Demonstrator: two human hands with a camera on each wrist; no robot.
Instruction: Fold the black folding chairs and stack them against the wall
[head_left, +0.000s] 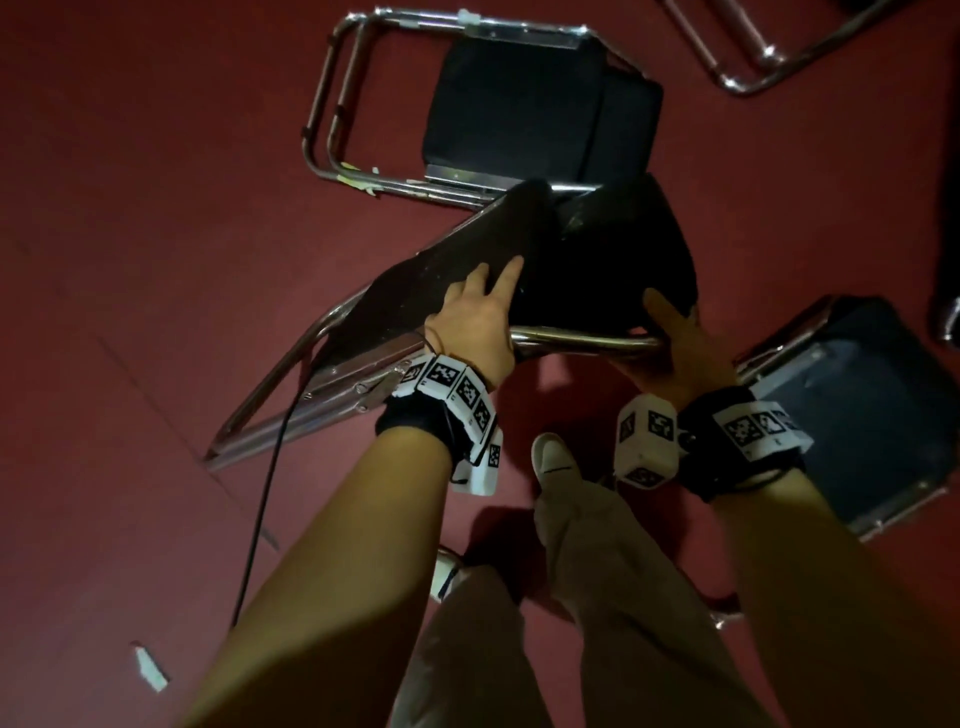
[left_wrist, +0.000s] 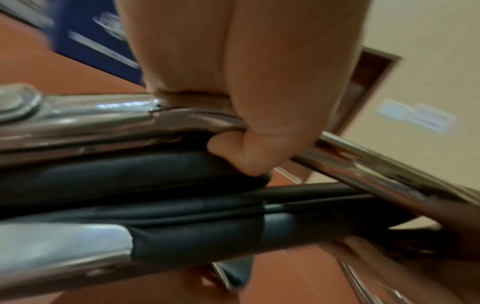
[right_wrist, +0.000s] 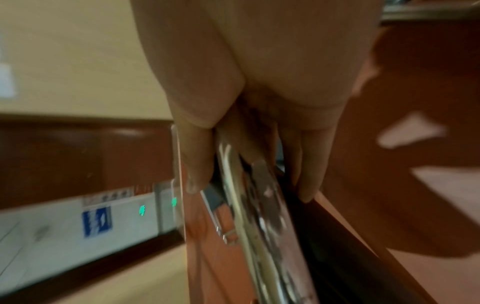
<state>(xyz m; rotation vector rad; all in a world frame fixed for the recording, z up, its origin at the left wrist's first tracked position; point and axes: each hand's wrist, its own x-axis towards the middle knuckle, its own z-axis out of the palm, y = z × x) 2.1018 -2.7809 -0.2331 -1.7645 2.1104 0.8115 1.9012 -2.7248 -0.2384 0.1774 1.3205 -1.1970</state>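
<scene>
A person's left hand (head_left: 470, 325) lies on the near corner of a black folding chair (head_left: 519, 270), fingers (head_left: 506, 275) spread over the seat, thumb hooked on the chrome rail. The chair tilts above the floor (head_left: 130, 234), long axis running left-near to right-far. The right hand (head_left: 675, 343) clamps its right edge.

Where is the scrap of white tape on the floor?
Head view, lower left: the white tape scrap lies on the red floor, left of the person's left forearm.

Red floor (head_left: 130, 218); folded chairs (head_left: 519, 104) flat on it; paper scrap (head_left: 150, 667).
</scene>
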